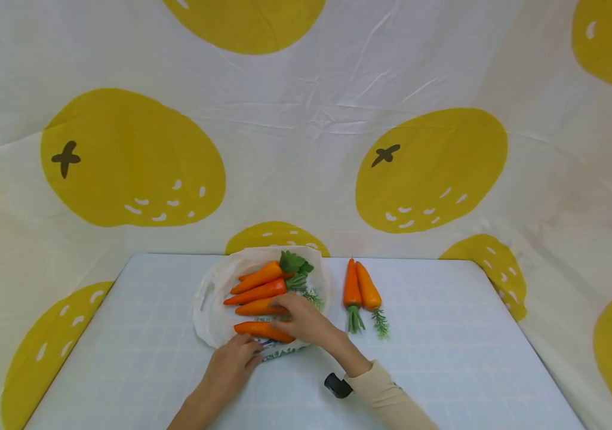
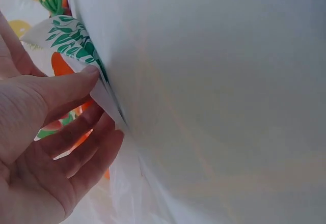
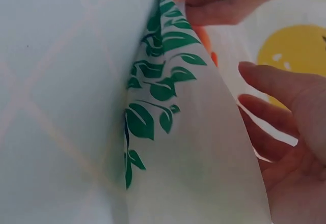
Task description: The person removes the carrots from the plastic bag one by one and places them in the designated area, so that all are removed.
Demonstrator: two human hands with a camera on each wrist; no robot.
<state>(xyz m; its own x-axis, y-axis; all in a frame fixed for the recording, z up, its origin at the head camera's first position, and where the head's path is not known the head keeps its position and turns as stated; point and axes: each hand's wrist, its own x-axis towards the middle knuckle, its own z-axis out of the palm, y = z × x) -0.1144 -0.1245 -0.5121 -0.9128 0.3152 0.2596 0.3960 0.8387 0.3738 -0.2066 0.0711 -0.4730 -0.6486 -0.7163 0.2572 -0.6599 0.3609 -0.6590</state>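
Note:
A white plastic bag (image 1: 210, 310) with a green leaf print lies on the table, several orange carrots (image 1: 256, 292) with green tops on it. My left hand (image 1: 233, 364) pinches the bag's near edge between thumb and fingers; in the left wrist view the thumb (image 2: 76, 86) presses on that edge. Over the bag's right part, my right hand (image 1: 306, 319) reaches in above the two nearest carrots, its fingertips overlapping them. In the right wrist view, its thumb (image 3: 270, 79) and fingers are spread apart behind the raised leaf-printed flap (image 3: 188, 132), which hides part of the hand.
Two more carrots (image 1: 351, 286) lie side by side to the right of the bag, tops toward me. A black device (image 1: 338, 385) sits at the right wrist. Behind the pale checked table (image 1: 445, 346) hangs a white cloth (image 1: 284, 167) with yellow fruit shapes.

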